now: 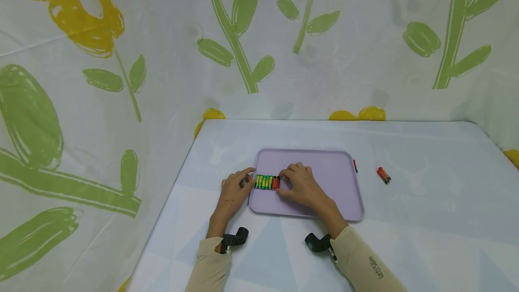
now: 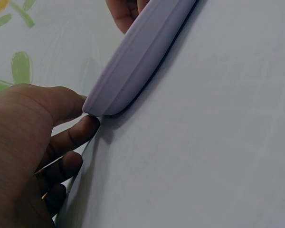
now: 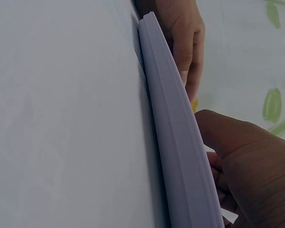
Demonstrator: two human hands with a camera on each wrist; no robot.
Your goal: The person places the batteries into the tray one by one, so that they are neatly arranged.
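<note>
A row of small cylindrical batteries lies side by side at the left of the lilac tray [image 1: 324,181]: several green-and-yellow batteries [image 1: 264,182], then red batteries [image 1: 274,183] at the right end. My right hand [image 1: 302,186] reaches over the tray and pinches the endmost red battery between thumb and fingertips. At the tray's left rim is my left hand [image 1: 233,195], its fingers loosely bent beside the row's left end. In the left wrist view, the left thumb [image 2: 66,102] touches the tray's rim. The tray's wall [image 3: 173,128] hides the batteries in the right wrist view.
Red-and-black batteries [image 1: 383,175] lie together on the table [image 1: 425,220], right of the tray. Another red battery [image 1: 355,166] rests close to the tray's right rim. Behind the table hangs a flower-patterned cloth [image 1: 162,57].
</note>
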